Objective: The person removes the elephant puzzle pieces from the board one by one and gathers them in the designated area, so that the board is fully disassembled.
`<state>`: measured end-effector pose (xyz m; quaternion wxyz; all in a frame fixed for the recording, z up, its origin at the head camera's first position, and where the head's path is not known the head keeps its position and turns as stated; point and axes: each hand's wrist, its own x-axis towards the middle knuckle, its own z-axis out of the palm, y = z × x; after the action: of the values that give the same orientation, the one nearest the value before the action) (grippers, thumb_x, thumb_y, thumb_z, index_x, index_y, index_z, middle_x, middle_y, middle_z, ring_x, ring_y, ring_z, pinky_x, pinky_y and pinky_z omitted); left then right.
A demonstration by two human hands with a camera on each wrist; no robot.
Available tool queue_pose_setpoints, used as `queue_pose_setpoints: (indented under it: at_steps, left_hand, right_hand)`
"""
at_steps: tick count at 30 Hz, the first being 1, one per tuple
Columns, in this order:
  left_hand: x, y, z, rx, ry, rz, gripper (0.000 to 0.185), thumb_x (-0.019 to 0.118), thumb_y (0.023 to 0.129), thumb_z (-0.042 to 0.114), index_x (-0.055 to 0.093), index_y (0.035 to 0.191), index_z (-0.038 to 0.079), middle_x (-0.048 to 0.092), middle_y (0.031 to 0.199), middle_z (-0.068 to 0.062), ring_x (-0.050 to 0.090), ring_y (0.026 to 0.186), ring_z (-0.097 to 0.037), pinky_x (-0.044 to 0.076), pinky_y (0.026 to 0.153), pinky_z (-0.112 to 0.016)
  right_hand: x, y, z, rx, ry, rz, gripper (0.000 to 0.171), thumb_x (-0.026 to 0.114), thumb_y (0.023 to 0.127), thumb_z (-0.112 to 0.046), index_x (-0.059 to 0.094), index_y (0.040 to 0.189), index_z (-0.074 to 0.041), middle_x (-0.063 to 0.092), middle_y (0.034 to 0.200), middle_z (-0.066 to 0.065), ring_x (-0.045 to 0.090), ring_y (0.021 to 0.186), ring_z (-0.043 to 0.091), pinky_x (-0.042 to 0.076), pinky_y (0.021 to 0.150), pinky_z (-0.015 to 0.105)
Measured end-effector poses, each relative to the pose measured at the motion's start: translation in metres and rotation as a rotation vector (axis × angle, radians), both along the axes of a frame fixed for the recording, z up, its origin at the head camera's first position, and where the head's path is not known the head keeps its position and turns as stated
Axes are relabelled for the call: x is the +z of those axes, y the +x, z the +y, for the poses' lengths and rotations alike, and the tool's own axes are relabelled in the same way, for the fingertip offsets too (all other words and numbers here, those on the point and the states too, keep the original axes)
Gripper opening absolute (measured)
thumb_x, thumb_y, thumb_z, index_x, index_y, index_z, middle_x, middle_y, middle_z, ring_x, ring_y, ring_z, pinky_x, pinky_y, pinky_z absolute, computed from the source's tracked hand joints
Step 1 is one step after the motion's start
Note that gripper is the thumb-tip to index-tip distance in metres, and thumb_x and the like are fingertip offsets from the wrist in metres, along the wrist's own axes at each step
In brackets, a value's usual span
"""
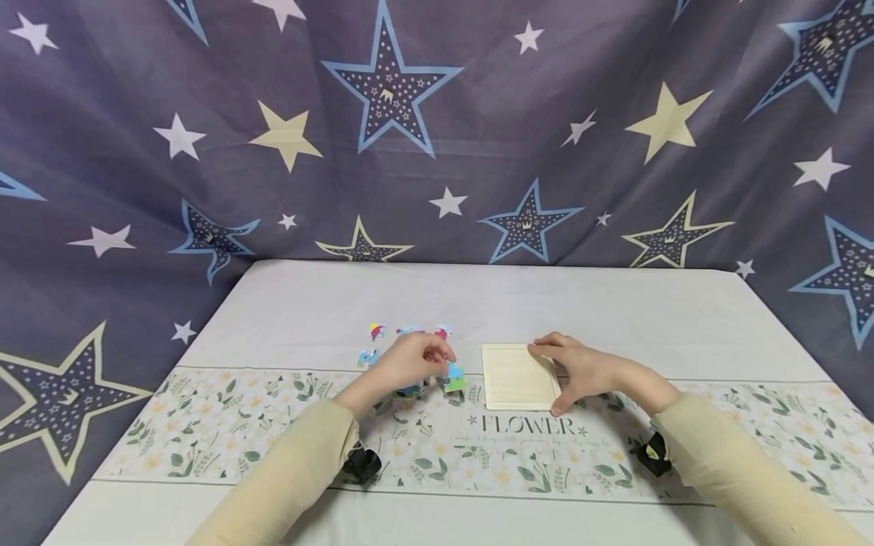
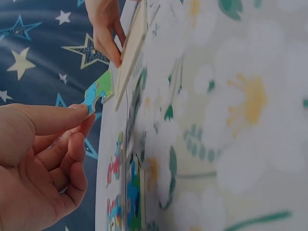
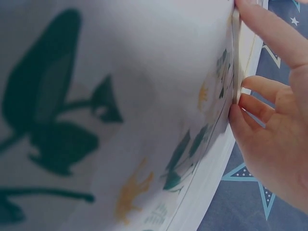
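Observation:
A pale square puzzle board [image 1: 512, 377] lies on the flowered table runner [image 1: 751, 440]. My right hand [image 1: 554, 375] grips its right side, fingers on the far edge and thumb at the near corner; the right wrist view shows the fingers [image 3: 255, 103] curled against the board's edge [image 3: 236, 57]. My left hand [image 1: 442, 359] pinches a blue and green puzzle piece [image 1: 454, 378] just left of the board. In the left wrist view thumb and forefinger [image 2: 72, 118] hold that piece [image 2: 98, 91] off the table, close to the board [image 2: 131, 53].
Several colourful loose pieces [image 1: 408, 331] lie on the table behind and under my left hand, some also in the left wrist view [image 2: 131, 192]. A star-patterned curtain [image 1: 437, 129] hangs behind the white table [image 1: 614, 303].

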<state>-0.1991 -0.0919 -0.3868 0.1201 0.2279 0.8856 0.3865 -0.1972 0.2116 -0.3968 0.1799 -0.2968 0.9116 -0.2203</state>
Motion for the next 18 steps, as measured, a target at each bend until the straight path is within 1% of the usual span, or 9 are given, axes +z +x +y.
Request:
queue_pose_setpoints:
  at_steps: [4,9,10,12,16,18]
  left_hand:
    - [-0.002,0.0,-0.006,-0.014,0.001,0.007,0.009,0.061,0.077,0.01,0.063,0.085,0.012,0.056,0.073,0.003,0.053,0.068,-0.012,0.044,0.062,-0.026]
    - [-0.005,-0.002,-0.011,-0.046,0.027,0.013,0.01,0.059,0.078,0.008,0.063,0.087,0.01,0.057,0.073,0.003,0.053,0.066,-0.01,0.044,0.06,-0.026]
    - [-0.005,-0.002,-0.012,-0.059,0.028,0.026,0.01,0.059,0.078,0.007,0.063,0.086,0.009,0.057,0.073,0.002,0.053,0.066,-0.01,0.044,0.06,-0.026]
    - [-0.005,-0.002,-0.013,-0.065,0.027,0.028,0.01,0.058,0.078,0.006,0.063,0.087,0.008,0.058,0.073,0.002,0.053,0.066,-0.01,0.044,0.059,-0.025]
    - [-0.008,-0.002,-0.015,-0.069,0.01,-0.006,0.011,0.057,0.079,0.006,0.063,0.087,0.008,0.059,0.074,0.001,0.055,0.067,-0.013,0.044,0.059,-0.026]
    - [-0.009,-0.002,-0.015,-0.058,-0.001,-0.035,0.01,0.057,0.08,0.008,0.063,0.088,0.009,0.059,0.074,0.0,0.055,0.068,-0.016,0.044,0.059,-0.027]
  right_hand:
    - [0.0,0.0,0.0,0.0,-0.001,-0.004,0.103,0.078,0.051,-0.04,0.024,0.134,-0.009,0.022,0.134,0.006,0.022,0.121,0.024,0.031,0.091,0.041]
    - [0.0,-0.001,0.0,0.003,0.005,0.0,0.104,0.078,0.051,-0.04,0.023,0.134,-0.009,0.022,0.134,0.007,0.021,0.122,0.024,0.031,0.091,0.041]
    - [0.0,-0.001,0.0,0.002,0.005,0.0,0.104,0.077,0.051,-0.041,0.023,0.134,-0.009,0.022,0.134,0.006,0.021,0.122,0.024,0.031,0.091,0.041]
    - [0.0,-0.001,0.0,0.005,0.006,0.001,0.104,0.077,0.052,-0.041,0.023,0.134,-0.009,0.022,0.134,0.007,0.021,0.122,0.025,0.03,0.091,0.041]
    - [0.0,-0.001,0.0,0.006,0.011,0.0,0.104,0.077,0.052,-0.042,0.023,0.134,-0.009,0.021,0.134,0.007,0.021,0.122,0.025,0.031,0.091,0.042]
    - [0.0,-0.001,0.0,0.006,0.013,0.0,0.104,0.077,0.052,-0.043,0.023,0.135,-0.009,0.021,0.134,0.007,0.021,0.122,0.025,0.031,0.091,0.042]
